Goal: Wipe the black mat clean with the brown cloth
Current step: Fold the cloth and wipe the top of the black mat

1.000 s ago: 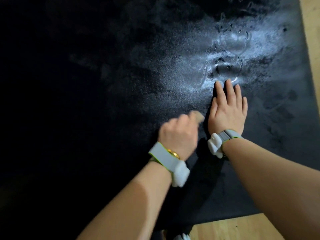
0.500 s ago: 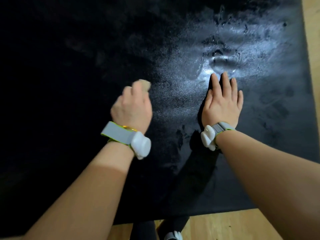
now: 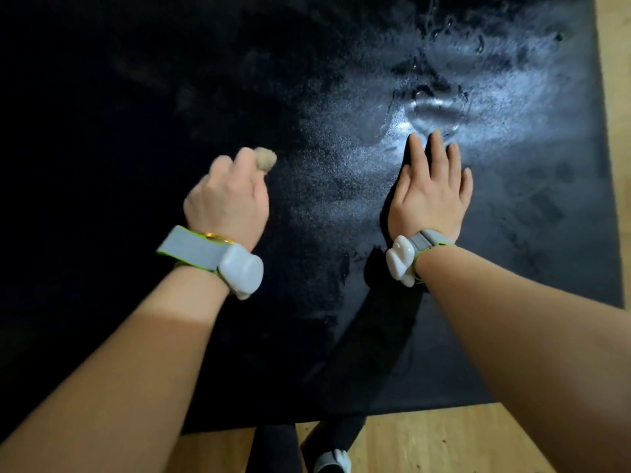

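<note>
The mat [image 3: 341,233] fills nearly the whole frame, lying flat on a wood floor [image 3: 444,438] that shows along the bottom edge and in a strip down the right side. Its left half is lost in darkness; its upper right part shines with wet streaks and droplets under a bright glare.

The cloth [image 3: 266,159] sits left of centre, bunched into a small tan wad. Only its tip shows, poking out past the fingers of the left hand [image 3: 227,203]. That hand is curled into a fist around the cloth, knuckles up, over the dark part of the mat. Whether the cloth touches the mat cannot be told.

The right hand [image 3: 430,196] lies to the right of centre, palm down on the mat, fingers straight and close together, holding nothing. Its fingertips point toward the glare and reach the edge of the wet patch.

Each wrist wears a grey band with a white pod [image 3: 240,271]; the left wrist also has a thin gold bangle [image 3: 218,237].
</note>
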A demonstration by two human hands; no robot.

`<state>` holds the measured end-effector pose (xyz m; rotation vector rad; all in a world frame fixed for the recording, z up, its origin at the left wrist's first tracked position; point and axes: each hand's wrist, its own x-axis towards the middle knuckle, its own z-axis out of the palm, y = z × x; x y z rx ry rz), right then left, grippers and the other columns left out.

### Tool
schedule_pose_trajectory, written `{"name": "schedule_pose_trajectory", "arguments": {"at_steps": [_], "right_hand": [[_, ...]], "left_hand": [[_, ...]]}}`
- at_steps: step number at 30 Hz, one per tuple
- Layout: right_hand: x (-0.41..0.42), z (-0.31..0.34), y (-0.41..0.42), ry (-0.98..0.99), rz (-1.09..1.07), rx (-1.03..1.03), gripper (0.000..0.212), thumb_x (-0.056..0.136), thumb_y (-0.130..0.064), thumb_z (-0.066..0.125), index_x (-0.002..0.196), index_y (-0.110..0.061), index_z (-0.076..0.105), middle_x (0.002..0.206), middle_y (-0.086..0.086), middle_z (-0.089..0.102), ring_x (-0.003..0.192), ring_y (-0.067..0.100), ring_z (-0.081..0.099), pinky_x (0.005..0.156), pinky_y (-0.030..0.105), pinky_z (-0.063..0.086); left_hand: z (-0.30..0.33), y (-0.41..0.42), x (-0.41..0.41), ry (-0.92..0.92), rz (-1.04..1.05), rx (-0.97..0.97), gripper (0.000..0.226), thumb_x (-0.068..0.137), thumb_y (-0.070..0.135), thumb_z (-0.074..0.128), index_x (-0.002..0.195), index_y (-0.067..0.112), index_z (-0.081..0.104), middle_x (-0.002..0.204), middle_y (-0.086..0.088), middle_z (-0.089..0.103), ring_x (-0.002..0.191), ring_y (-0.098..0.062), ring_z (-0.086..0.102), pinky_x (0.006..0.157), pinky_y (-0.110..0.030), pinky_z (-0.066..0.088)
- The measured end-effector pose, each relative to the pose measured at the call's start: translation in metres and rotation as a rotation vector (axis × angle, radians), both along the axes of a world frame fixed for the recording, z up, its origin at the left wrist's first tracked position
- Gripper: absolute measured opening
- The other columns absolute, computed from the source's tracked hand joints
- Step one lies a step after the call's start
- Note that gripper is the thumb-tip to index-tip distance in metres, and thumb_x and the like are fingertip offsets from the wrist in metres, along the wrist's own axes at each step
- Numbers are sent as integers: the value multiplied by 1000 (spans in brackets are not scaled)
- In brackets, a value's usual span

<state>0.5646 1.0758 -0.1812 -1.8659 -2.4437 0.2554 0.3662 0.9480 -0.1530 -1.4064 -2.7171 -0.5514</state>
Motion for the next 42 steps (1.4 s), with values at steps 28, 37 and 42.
{"name": "schedule_pose_trajectory", "arguments": {"at_steps": [28, 37, 42], "right_hand": [[76, 12, -38, 43, 44, -64, 49, 99, -29, 33, 148, -27, 32, 158, 2, 21, 146, 26, 15, 116, 45, 10], [77, 3, -45, -15, 33, -29, 49, 102, -29, 29, 150, -32, 22, 160, -5, 14, 147, 20, 9, 118, 42, 4], [77, 1, -45, -11, 39, -27, 49, 101, -31, 28, 149, -33, 25, 159, -5, 17, 147, 20, 11, 118, 43, 6]], "left_hand": [[-22, 5, 45, 255, -186, 74, 30, 82, 14, 65, 86, 22, 36, 64, -8, 46, 43, -27, 45, 38, -22, 26], [-11, 4, 132, 137, -308, -26, 13, 82, 21, 58, 92, 22, 65, 66, -4, 53, 47, -26, 54, 38, -25, 32], [-17, -6, 177, 66, -470, 60, 10, 79, 16, 57, 87, 21, 53, 66, -4, 51, 49, -26, 51, 39, -27, 32]]}}
